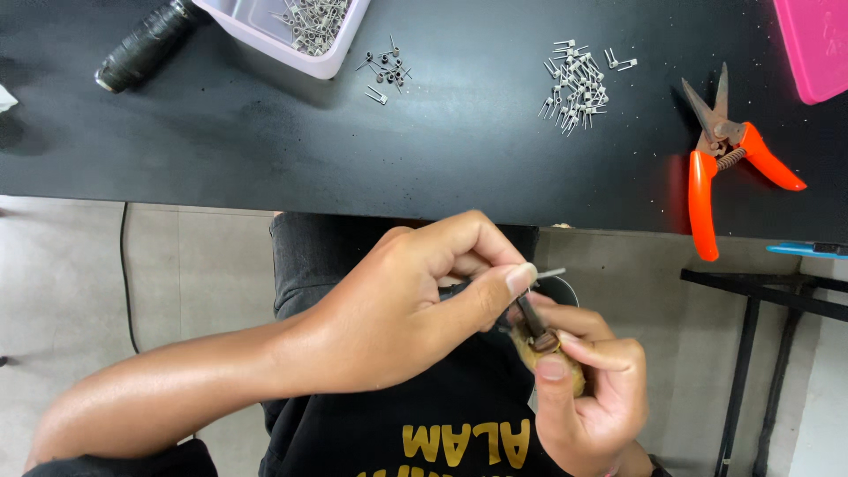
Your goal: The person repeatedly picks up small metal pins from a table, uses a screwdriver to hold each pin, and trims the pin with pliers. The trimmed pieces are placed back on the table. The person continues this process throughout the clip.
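- Your left hand (397, 309) pinches a thin wire (549, 273) between thumb and forefinger, off the bench's (353, 150) near edge.
- Your right hand (587, 389) is closed around a small rod tool (534, 322).
- Orange snips (720, 155) lie near the bench's right edge; wire coils (574, 84) sit beside them.

The scene is evenly and brightly lit by soft light from above; the black table (265, 150) shows a dull grey sheen across its middle rather than hard glare; faint shadows sit beside the orange snips (729, 163) and under the white tray (291, 40); the left hand (397, 309) carries a mild highlight along its back; focus is sharp throughout, with no visible motion blur; straight edges bend slightly toward the corners.
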